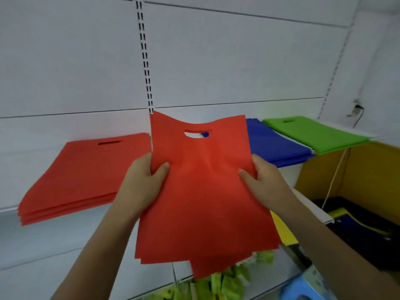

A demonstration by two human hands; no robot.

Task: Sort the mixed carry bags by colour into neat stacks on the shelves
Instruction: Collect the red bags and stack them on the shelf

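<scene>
A small bunch of red carry bags [201, 191] is held upright in front of the white shelf [65, 226], handle cut-outs at the top, the lower edges fanned out unevenly. The left hand [140, 182] grips the bunch at its left edge, thumb curled onto the front and fingers behind; the right hand [264, 180] grips the right edge the same way, thumb pressed on the front face. On the shelf to the left lies a flat stack of red bags [82, 176], its near edge overhanging the shelf lip. To the right of the held bunch sits a stack of blue bags [275, 144], partly hidden behind it, and just beside that a stack of green bags [313, 133]. At the far right stands an open yellow cardboard box [357, 169] with dark and yellow bags inside. Below, loose green bags [218, 282] lie blurred on a lower level, near a light blue stool [303, 289]
</scene>
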